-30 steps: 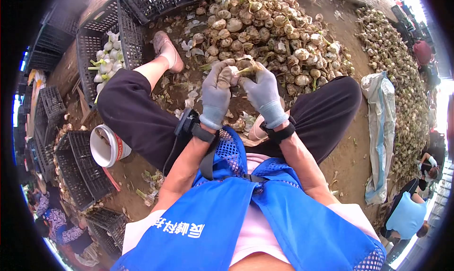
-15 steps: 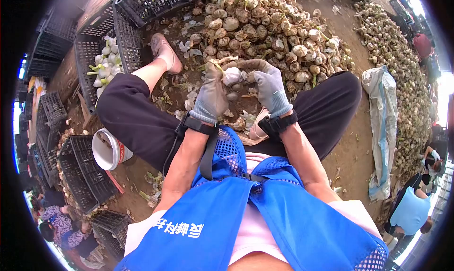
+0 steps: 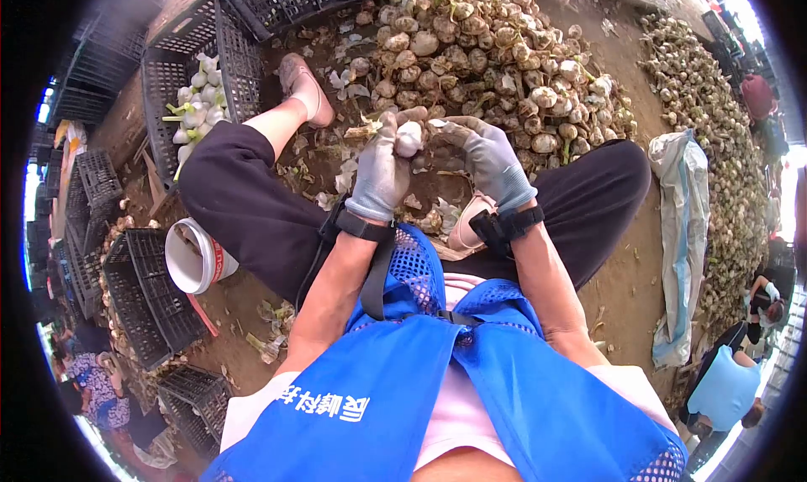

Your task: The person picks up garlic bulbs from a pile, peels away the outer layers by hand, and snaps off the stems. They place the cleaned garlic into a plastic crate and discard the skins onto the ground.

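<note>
In the head view, my gloved left hand (image 3: 382, 164) is closed around a garlic bulb (image 3: 409, 139) with a whitish, cleaned face. Its dry stalk (image 3: 364, 130) pokes out on the left side of the hand. To the right, my gloved right hand (image 3: 489, 156) is a little apart from the bulb, thumb and fingers pinched together. A pale scrap of garlic skin (image 3: 437, 124) shows at those fingertips. Just beyond both hands lies a big heap of unpeeled garlic (image 3: 496, 62), brown and dirty.
A black crate (image 3: 160, 70) at the left holds cleaned white garlic (image 3: 200, 104). A white bucket (image 3: 187, 259) stands by my left knee, near another black crate (image 3: 147, 301). A pale sack (image 3: 677, 238) lies right, beside a long garlic pile (image 3: 731, 188). Other people sit at both edges.
My right hand has moved off the bulb to the right, with a pale scrap at its fingertips. The left hand still holds the garlic bulb, now showing a whiter face.
</note>
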